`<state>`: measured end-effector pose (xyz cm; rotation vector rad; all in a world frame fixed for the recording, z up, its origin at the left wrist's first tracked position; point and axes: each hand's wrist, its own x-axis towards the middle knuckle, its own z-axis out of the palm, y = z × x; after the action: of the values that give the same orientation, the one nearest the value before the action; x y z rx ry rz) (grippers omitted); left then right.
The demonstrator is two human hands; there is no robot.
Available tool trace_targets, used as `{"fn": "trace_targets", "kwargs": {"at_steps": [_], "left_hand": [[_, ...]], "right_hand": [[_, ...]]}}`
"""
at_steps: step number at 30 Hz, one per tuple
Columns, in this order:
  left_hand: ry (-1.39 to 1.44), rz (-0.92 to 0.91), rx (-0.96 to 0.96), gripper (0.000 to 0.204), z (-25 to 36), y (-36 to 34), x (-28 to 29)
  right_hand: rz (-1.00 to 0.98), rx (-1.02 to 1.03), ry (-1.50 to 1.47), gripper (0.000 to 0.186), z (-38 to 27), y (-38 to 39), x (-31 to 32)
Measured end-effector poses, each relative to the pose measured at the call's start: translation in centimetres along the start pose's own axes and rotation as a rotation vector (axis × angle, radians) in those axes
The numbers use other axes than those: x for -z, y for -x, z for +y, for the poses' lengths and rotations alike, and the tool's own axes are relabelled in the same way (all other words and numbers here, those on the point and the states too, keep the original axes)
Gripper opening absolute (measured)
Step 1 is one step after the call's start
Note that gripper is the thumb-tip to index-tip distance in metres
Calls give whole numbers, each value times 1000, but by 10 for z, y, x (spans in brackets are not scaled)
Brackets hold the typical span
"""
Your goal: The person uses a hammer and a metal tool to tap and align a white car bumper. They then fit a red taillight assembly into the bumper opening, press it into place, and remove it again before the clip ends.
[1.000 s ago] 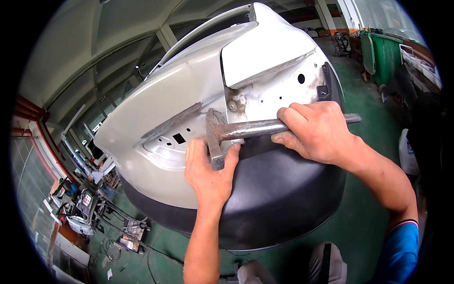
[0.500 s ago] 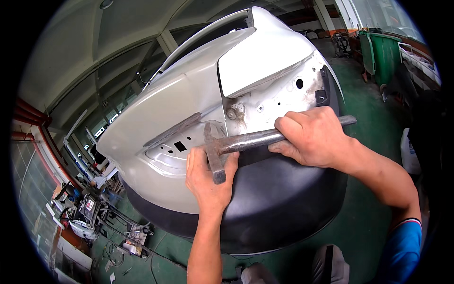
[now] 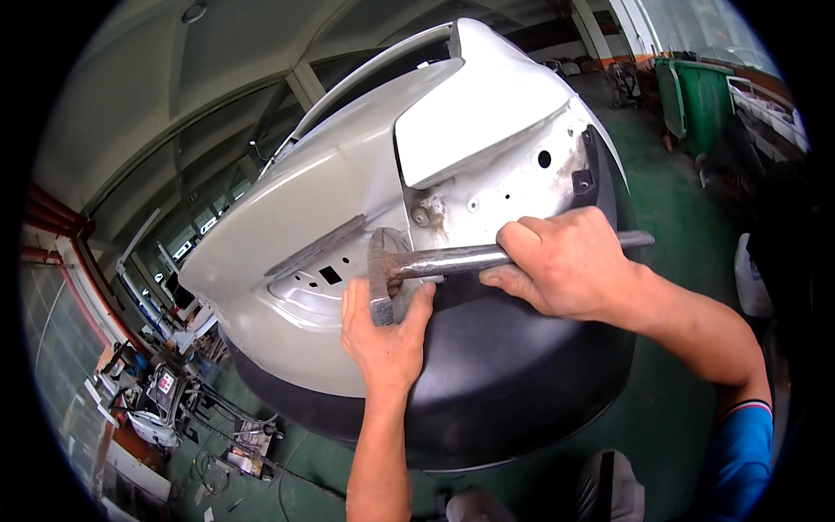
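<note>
Head view: the hammer (image 3: pixel 457 260) is held just above the upper edge of the black bumper (image 3: pixel 522 374), its handle running roughly level and its head toward the bumper's upper left. The right hand (image 3: pixel 561 265) is wrapped round the handle, above the bumper's right part, with the butt sticking out past the fist. The left hand (image 3: pixel 383 339) is by the bumper's upper left edge, thumb and fingers spread apart behind the hammer head; whether it holds anything there cannot be told. Above the bumper is the pale car body (image 3: pixel 296 209); beyond it to the right stands a green bin (image 3: pixel 706 104).

The hammer looks like all metal: likely heavy at the head, stiff, hardly fragile, perhaps slippery where the handle shines. Mid-handle seems a sound hold, farther toward the butt for more swing.
</note>
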<state>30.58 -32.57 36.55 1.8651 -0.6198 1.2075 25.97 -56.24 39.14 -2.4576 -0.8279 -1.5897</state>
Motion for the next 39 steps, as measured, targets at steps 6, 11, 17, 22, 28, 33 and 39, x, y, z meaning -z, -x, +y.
{"fn": "trace_targets", "kwargs": {"at_steps": [6,11,17,22,28,33,39], "left_hand": [[31,-1,-14,33,-2,0,-1],[31,-63,22,39,-1,3,2],[-126,-63,-50,36,-3,1,5],[-55,-34,72,38,5,1,2],[-113,-24,-75,34,1,1,5],[8,-37,112,36,0,2,1],[-135,-18,-105,31,-6,0,6]], "right_hand": [[29,9,6,42,2,3,-2],[49,28,-4,41,-6,3,6],[100,175,-109,43,-22,2,28],[-27,-38,-8,41,-8,1,7],[108,257,-168,43,-37,2,36],[-39,-64,7,44,-8,-4,4],[178,193,-142,46,-36,2,25]]}}
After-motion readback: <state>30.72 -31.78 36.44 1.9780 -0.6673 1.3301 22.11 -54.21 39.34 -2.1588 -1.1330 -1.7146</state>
